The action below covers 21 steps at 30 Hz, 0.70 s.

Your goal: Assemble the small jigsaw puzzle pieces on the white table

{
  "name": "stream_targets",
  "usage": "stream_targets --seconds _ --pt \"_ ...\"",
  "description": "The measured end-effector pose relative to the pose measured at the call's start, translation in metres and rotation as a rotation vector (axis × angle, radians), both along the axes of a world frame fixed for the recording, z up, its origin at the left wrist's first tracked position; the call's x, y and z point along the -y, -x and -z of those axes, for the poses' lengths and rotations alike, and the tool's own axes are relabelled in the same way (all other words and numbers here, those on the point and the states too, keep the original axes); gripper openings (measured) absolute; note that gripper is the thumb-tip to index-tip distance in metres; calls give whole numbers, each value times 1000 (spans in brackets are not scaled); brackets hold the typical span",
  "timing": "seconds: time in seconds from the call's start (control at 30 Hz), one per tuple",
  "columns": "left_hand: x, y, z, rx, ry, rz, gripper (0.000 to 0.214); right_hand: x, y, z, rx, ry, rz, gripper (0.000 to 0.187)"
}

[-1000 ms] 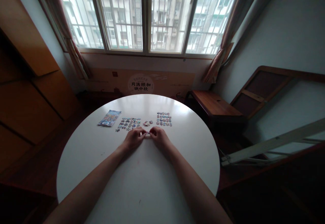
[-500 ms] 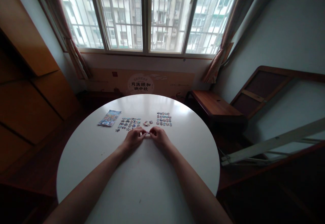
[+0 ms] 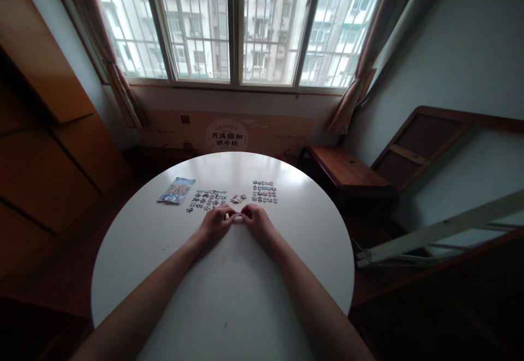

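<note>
My left hand [image 3: 216, 221] and my right hand [image 3: 255, 218] meet near the middle of the white round table [image 3: 229, 290]. Between their pinched fingertips is a small jigsaw puzzle piece [image 3: 238, 214], partly covered by the fingers; whether it is one piece or two joined ones I cannot tell. Just beyond my left hand lie loose puzzle pieces [image 3: 208, 198] in uneven rows. A small pile of pieces [image 3: 238, 199] sits right behind the fingertips. Past my right hand, more pieces [image 3: 265, 192] are laid out in neat rows.
A colourful printed picture sheet [image 3: 177, 190] lies at the table's far left. Behind the table stands a long printed box or board [image 3: 262, 132] under the window. A wooden bench [image 3: 344, 166] is at the right, with a wooden cabinet [image 3: 53, 148] on the left.
</note>
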<state>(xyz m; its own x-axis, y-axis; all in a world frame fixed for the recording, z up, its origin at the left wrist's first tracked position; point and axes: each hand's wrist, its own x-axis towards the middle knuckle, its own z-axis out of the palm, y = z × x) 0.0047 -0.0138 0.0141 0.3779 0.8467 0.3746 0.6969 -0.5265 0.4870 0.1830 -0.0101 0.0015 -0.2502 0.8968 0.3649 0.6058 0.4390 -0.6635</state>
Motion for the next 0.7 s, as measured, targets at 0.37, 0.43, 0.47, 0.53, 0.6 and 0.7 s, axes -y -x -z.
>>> stream_targets --seconds 0.37,0.43,0.47,0.53,0.6,0.7 --pt "-1 1 2 -22 -16 5 15 -1 0 2 -2 3 -6 5" --pt "-1 1 2 -19 -19 8 16 -2 0 2 -5 3 -10 5" --pt "-1 1 2 -16 -22 9 16 -2 0 3 -4 4 -10 5" --pt "-1 1 2 -9 -24 12 15 -3 0 3 0 6 -9 5" --pt "-1 1 2 -7 -25 13 16 -3 0 3 0 10 -10 5" --pt "-1 1 2 -9 -25 13 16 -2 0 3 -7 5 -10 6"
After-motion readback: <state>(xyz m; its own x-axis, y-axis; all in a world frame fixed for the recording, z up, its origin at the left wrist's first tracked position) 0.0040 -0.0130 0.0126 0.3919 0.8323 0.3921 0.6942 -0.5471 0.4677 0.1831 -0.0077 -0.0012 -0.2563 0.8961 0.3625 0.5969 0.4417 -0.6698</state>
